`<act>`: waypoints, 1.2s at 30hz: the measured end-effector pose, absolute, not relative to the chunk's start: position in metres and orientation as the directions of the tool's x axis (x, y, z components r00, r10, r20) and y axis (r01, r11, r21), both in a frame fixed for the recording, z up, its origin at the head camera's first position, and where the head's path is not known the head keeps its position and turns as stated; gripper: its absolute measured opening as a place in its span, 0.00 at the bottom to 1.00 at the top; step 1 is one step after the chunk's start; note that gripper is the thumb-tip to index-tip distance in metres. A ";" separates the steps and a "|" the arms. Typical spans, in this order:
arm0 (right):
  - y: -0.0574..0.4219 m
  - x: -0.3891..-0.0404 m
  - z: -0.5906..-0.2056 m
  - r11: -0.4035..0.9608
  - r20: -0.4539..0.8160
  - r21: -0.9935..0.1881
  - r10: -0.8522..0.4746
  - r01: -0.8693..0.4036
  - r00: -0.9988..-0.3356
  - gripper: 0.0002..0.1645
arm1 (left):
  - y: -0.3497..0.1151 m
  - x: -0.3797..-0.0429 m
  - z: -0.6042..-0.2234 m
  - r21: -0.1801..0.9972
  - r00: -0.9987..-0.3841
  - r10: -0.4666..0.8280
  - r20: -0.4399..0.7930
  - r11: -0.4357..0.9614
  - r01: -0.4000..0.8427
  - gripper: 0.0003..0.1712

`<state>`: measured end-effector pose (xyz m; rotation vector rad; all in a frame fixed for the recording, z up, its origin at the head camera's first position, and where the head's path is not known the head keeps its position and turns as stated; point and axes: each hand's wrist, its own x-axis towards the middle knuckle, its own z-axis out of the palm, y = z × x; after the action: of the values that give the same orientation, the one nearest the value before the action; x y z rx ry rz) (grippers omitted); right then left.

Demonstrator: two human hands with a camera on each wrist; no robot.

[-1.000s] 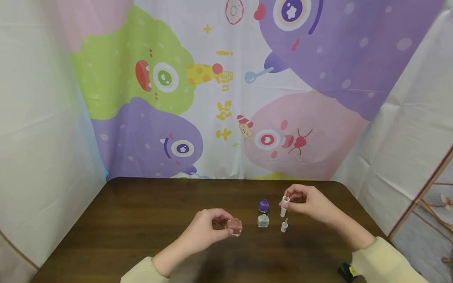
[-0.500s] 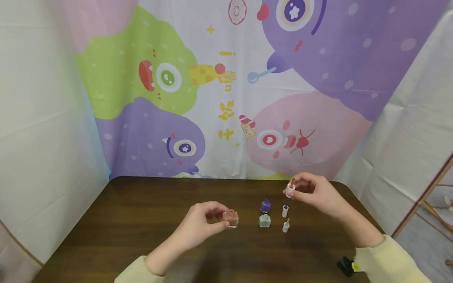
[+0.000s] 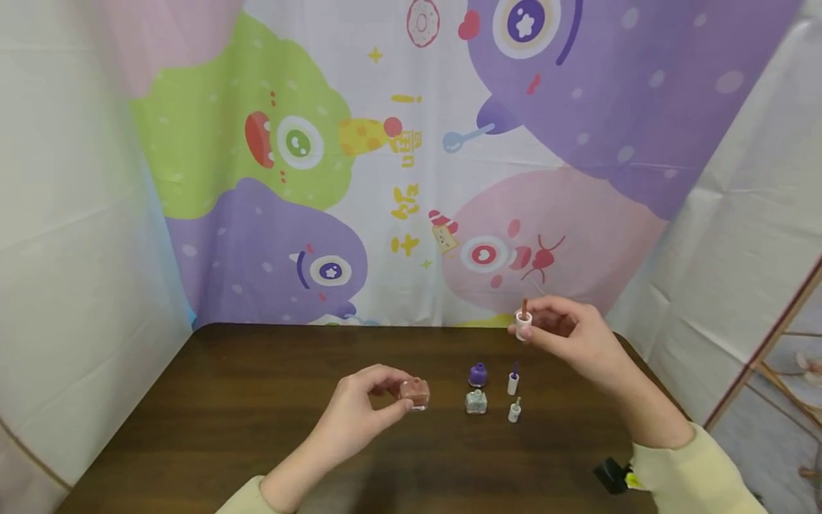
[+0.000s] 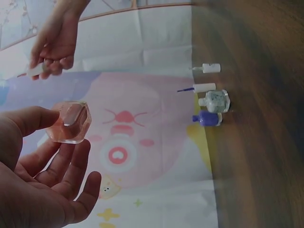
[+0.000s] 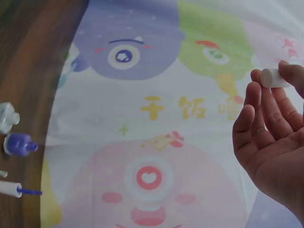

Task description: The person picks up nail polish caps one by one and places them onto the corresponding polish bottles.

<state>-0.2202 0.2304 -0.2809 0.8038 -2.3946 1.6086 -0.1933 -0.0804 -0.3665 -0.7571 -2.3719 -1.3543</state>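
My left hand [image 3: 359,408] pinches a square glass bottle of brownish-pink nail polish [image 3: 414,393] between thumb and fingers, above the table. Its neck points up, uncapped. Further right and higher, my right hand [image 3: 581,332] pinches a white nail polish cap [image 3: 523,327] whose brown-coated brush points upward. Between the hands stand an uncapped purple polish bottle [image 3: 478,375] and, nearer, an uncapped pale glitter polish bottle [image 3: 476,402]. Two white caps stand right of them with brushes up: the purple-brush cap [image 3: 513,383] and the shorter cap with a pale brush [image 3: 514,412].
Everything stands on a dark wooden table [image 3: 270,421]. A cartoon-print curtain [image 3: 398,285] hangs along its back edge, with white cloth [image 3: 70,235] at the sides. Near the right sleeve lies a black object [image 3: 611,475] with a yellow-green patch.
My right hand has lifted the brown-brush cap up and away from the standing purple-brush cap. My left hand has moved slightly left and up with the brownish-pink polish bottle.
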 end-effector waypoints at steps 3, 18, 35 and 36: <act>0.226 -0.217 -0.279 0.266 0.419 -0.811 -0.357 -0.521 -0.835 0.12 | -0.079 -0.192 -0.368 0.708 -0.816 0.280 0.505 0.406 0.578 0.14; 0.208 -0.204 -0.296 0.157 0.541 -0.776 -0.332 -0.611 -0.772 0.14 | -0.068 -0.187 -0.375 0.765 -0.843 0.239 0.482 0.354 0.537 0.13; 0.191 -0.194 -0.325 0.117 0.549 -0.792 -0.295 -0.599 -0.782 0.13 | -0.067 -0.183 -0.391 0.795 -0.854 0.246 0.458 0.317 0.517 0.12; 0.191 -0.194 -0.326 0.118 0.550 -0.790 -0.295 -0.601 -0.781 0.12 | -0.067 -0.182 -0.393 0.799 -0.856 0.248 0.454 0.313 0.514 0.12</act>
<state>-0.1936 0.1907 -0.3264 0.8838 -2.1398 1.7149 -0.1825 -0.0669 -0.3925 -0.6943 -2.3338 -1.5617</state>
